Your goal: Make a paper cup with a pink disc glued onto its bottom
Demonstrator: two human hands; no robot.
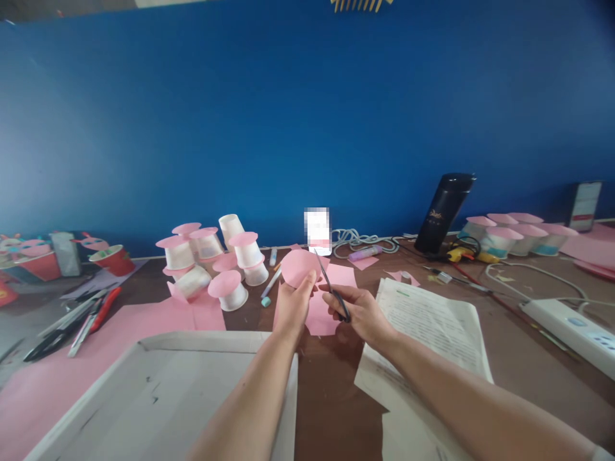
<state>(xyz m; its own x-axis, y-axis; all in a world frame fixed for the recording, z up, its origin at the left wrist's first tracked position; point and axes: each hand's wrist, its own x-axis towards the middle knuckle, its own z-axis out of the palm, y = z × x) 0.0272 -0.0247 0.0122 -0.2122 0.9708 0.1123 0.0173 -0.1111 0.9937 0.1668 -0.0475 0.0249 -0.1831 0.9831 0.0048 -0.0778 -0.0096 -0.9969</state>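
Between its thumb and fingers, my left hand [296, 299] pinches a pink paper circle [296, 266] in the middle of the view. My right hand [358, 310] grips dark-handled scissors [336, 291], whose blades point up and left, close to the circle's right edge. Whether the blades touch the paper I cannot tell. Pink paper scraps [324, 319] lie on the table under both hands. To the left, several white paper cups [234, 296] stand or lie in a cluster, most topped with pink paper discs [225, 283].
A white box lid [202, 384] lies front left beside utility knives [98, 314] on pink paper. Printed sheets [432, 326] lie to the right, with a power strip [574, 333] beyond. A black flask [444, 211], more cups and a phone [317, 230] stand near the blue wall.
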